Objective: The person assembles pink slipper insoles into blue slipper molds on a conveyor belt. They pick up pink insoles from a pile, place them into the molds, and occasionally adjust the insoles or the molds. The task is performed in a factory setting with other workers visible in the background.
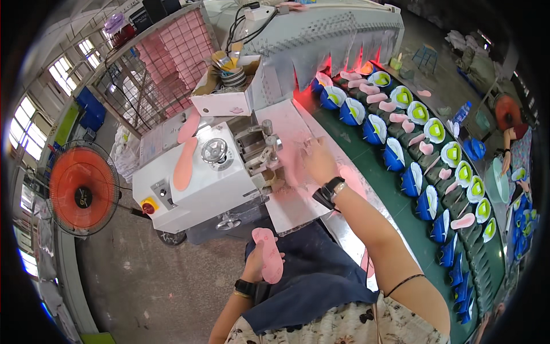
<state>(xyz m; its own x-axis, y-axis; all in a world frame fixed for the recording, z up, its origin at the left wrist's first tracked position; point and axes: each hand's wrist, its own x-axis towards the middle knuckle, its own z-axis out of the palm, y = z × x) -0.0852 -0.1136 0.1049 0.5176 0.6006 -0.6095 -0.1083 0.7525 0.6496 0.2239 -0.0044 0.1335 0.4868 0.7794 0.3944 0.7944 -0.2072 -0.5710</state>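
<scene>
My left hand (252,265) is closed round a pink insole (267,252) with small dark marks, held upright over my lap. Reaching forward, my right hand (321,163) grips another pink insole (293,164), blurred by motion, beside the metal rollers (269,150) of a white bench machine (200,172). The fingertips of that hand are smeared, and part of the insole merges with pink dust on the work plate (295,209). Two more insoles lie on the machine's top, the nearer one (184,164) left of its round dial (214,151).
Right of me, a green conveyor (366,157) carries rows of blue-and-white shoe uppers (411,179) and loose insoles. An orange fan (83,188) stands at left. Behind the machine are a white box (226,105) of brushes and a mesh rack (172,63). Another person's arm (506,150) shows far right.
</scene>
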